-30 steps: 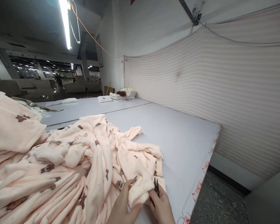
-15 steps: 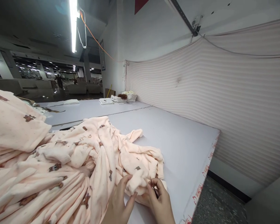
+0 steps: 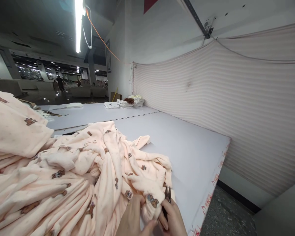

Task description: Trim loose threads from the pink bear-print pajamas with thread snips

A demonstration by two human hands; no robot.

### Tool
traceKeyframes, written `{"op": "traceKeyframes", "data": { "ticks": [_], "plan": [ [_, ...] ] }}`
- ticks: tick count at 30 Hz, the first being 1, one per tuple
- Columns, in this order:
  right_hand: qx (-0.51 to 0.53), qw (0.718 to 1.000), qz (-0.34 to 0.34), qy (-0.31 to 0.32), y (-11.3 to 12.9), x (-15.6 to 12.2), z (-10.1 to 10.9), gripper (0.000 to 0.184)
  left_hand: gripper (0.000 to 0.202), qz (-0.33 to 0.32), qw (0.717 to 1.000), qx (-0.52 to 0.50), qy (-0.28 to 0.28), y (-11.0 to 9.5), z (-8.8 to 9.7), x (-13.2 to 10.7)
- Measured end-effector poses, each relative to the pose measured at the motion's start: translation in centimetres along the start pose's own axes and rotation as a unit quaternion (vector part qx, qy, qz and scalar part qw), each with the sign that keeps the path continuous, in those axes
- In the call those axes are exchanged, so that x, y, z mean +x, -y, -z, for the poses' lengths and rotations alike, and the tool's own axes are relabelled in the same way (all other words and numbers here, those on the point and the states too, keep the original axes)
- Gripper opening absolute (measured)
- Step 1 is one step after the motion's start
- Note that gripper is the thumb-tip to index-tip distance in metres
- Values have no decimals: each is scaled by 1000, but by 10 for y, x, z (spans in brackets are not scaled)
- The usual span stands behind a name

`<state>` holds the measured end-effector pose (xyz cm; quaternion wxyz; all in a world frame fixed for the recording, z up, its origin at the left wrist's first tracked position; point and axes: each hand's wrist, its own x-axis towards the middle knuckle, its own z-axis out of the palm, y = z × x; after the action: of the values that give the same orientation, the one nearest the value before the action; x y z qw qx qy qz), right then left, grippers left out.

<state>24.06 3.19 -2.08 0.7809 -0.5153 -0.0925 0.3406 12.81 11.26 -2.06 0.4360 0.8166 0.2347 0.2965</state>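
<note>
A heap of soft peach fleece cloth (image 3: 71, 173) printed with small brown bears covers the left and near part of a white table (image 3: 186, 147). My left hand (image 3: 134, 219) pinches a fold of this cloth at the bottom middle. My right hand (image 3: 173, 219) sits right beside it, closed round small dark thread snips (image 3: 167, 194) whose two points stick up next to the cloth's edge. Both hands touch the same bunched corner of the cloth.
A striped curtain (image 3: 236, 108) hangs along the table's right side. Stacks of folded white pieces (image 3: 127, 102) lie at the table's far end. The table's right edge (image 3: 211, 193) drops to a speckled floor. A person (image 3: 60, 83) stands far off in the hall.
My hands have pulled the cloth corner closer and lower. A bear print now faces up by my fingers, and the snips' points stand upright instead of tilted into the fold.
</note>
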Motion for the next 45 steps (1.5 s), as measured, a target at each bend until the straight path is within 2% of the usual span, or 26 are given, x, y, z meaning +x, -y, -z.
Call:
{"op": "traceKeyframes", "data": {
  "ticks": [2, 4, 6, 8, 9, 11, 14, 15, 17, 18, 20, 22, 24, 27, 30, 33, 38, 43, 45],
  "plan": [
    [-30, 999, 32, -18, -2, -4, 3, 27, 20, -8, 1000, -29, -5, 1, -3, 0],
    [-131, 982, 116, -70, -2, -8, 9, 26, 22, -10, 999, -24, -43, 2, -5, 0],
    [-284, 924, 226, -118, -3, -12, 16, 22, 25, -23, 995, -8, -93, 2, -4, -2],
    [-409, 848, 312, -130, -4, -15, 21, 24, 25, -35, 992, -3, -120, 0, -3, -3],
    [-445, 818, 343, -123, -5, -16, 22, 26, 25, -36, 992, -5, -123, -1, -1, -2],
    [-468, 794, 379, -84, -4, -16, 22, 22, 25, -38, 994, -21, -103, -3, 3, 0],
    [-464, 795, 388, -50, 1, -12, 16, 7, 20, 7, 994, -108, 16, -5, 9, 7],
    [-470, 793, 382, -65, 3, -11, 14, 2, 24, 46, 984, -163, 63, -5, 11, 10],
    [-494, 789, 353, -98, 8, -7, 12, 10, 32, 141, 938, -290, 125, -5, 13, 16],
    [-506, 792, 328, -98, 10, -6, 12, 15, 34, 177, 909, -351, 140, -5, 14, 18],
    [-513, 810, 278, -56, 13, -5, 13, 19, 36, 212, 858, -443, 148, -8, 15, 21],
    [-488, 835, 256, 10, 14, -7, 16, 15, 35, 217, 829, -494, 148, -12, 16, 23],
    [-457, 847, 266, 57, 14, -12, 18, 12, 33, 218, 816, -516, 144, -16, 18, 24],
    [-478, 825, 295, 58, 14, -20, 19, 26, 32, 226, 807, -526, 143, -20, 19, 24],
    [-523, 797, 298, 47, 16, -24, 18, 24, 33, 219, 803, -531, 157, -20, 20, 25],
    [-531, 795, 288, 55, 19, -24, 19, 24, 34, 211, 802, -531, 176, -19, 21, 25],
    [-566, 758, 321, 39, 22, -27, 23, 25, 33, 228, 812, -512, 162, -22, 22, 25],
    [-567, 762, 308, 49, 21, -28, 27, 22, 32, 225, 827, -483, 179, -23, 23, 23],
    [-580, 748, 321, 43, 20, -28, 29, 23, 32, 223, 828, -483, 179, -22, 22, 22]
  ]
}}
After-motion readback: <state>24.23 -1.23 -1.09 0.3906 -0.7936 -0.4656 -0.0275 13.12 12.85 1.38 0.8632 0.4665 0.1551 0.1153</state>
